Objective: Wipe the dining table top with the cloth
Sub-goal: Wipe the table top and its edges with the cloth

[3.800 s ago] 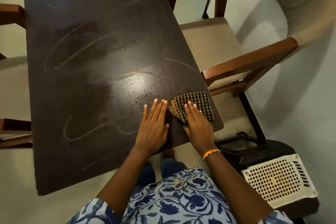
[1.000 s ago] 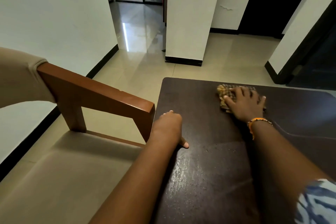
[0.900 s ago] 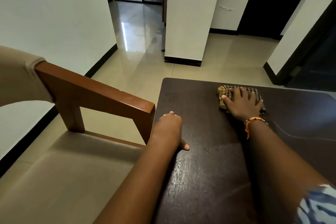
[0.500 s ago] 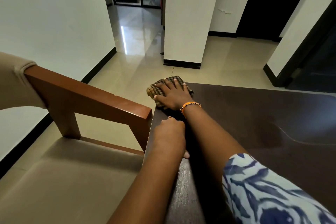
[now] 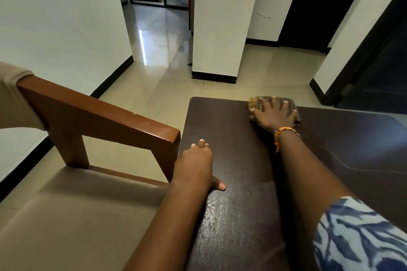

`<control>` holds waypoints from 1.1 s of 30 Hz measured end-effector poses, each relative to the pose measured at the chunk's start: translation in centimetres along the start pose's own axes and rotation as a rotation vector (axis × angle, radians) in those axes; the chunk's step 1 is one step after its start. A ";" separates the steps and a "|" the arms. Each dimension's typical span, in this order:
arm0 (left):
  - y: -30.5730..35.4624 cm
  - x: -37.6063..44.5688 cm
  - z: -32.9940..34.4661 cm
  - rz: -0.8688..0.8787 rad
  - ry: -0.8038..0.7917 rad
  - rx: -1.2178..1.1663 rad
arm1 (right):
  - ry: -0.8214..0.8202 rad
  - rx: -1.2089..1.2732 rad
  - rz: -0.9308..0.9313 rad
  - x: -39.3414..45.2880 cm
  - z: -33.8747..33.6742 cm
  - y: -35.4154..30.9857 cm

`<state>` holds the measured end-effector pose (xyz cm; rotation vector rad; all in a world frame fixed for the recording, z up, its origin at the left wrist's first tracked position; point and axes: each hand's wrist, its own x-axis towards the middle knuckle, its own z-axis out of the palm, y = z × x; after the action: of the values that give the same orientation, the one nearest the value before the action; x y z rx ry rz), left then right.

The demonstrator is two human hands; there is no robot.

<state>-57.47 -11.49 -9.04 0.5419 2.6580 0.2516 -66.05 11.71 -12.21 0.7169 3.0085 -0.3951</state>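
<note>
The dark brown dining table top [image 5: 231, 130] fills the lower right of the head view. A folded checked cloth [image 5: 290, 103] lies near its far edge. My right hand [image 5: 273, 114], with an orange band at the wrist, presses flat on the cloth with spread fingers and covers most of it. My left hand [image 5: 196, 165] rests on the table's left edge, palm down, thumb out to the right. Wet streaks shine on the near part of the top.
A wooden chair with a brown armrest [image 5: 105, 116] and beige seat [image 5: 72, 222] stands against the table's left side. A white pillar [image 5: 220, 24] rises beyond the table on a glossy tiled floor. A dark doorway [image 5: 374, 77] is at the right.
My right hand has slid the cloth to the right along the far edge, away from the far left corner. My left hand stays on the left edge.
</note>
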 end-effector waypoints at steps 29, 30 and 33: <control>0.0 0.0 -0.1 -0.021 -0.005 0.000 | -0.102 0.009 -0.266 -4.8 2.0 -5.5; 0.0 0.0 -0.1 -0.035 -0.004 -0.012 | -0.157 0.008 -0.371 -5.5 2.6 -7.8; 0.0 0.0 -0.2 -0.075 0.002 -0.056 | -0.269 0.019 -0.540 -6.5 3.4 -11.5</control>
<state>-57.58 -11.50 -8.82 0.4241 2.6583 0.3034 -65.47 -1.89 -12.19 -0.1589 2.8908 -0.4821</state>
